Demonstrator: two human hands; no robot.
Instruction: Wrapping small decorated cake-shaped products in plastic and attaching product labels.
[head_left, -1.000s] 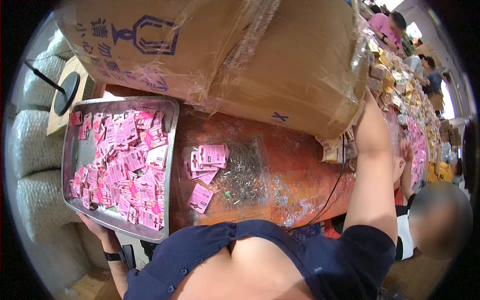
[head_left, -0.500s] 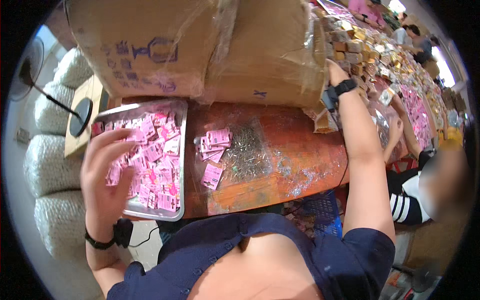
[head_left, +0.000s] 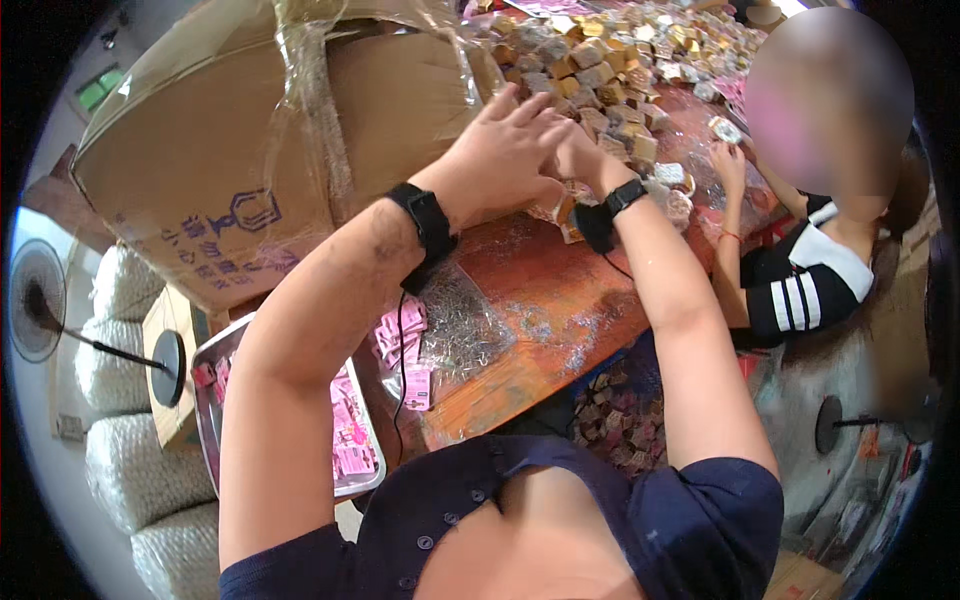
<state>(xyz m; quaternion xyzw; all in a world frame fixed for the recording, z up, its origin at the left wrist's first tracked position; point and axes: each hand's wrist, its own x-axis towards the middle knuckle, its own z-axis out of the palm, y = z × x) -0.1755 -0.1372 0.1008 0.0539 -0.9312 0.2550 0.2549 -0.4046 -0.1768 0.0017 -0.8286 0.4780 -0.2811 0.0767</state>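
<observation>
Both my arms reach forward over an orange table (head_left: 560, 300) to a heap of small brown and gold boxes (head_left: 610, 60). My left hand (head_left: 505, 150), with a black wristband, is at the near edge of the heap with its fingers stretched out. My right hand (head_left: 580, 160), also with a black wristband, lies just behind it and is mostly covered by it, so I cannot make out what it grips. Below my left forearm lie pink packets (head_left: 400, 345) and a clear bag of small metal bits (head_left: 465, 325).
A metal tray (head_left: 210, 400) of pink packets sits at the table's left end. A large plastic-wrapped cardboard box (head_left: 250, 150) fills the far left. A co-worker (head_left: 800, 280) sits at the right. A fan (head_left: 40, 300), white sacks (head_left: 130, 470) and a crate of small boxes (head_left: 620, 410) are nearby.
My left hand has left the tray of pink packets and come up and across to join my right hand at the heap of small boxes. The view has tilted up.
</observation>
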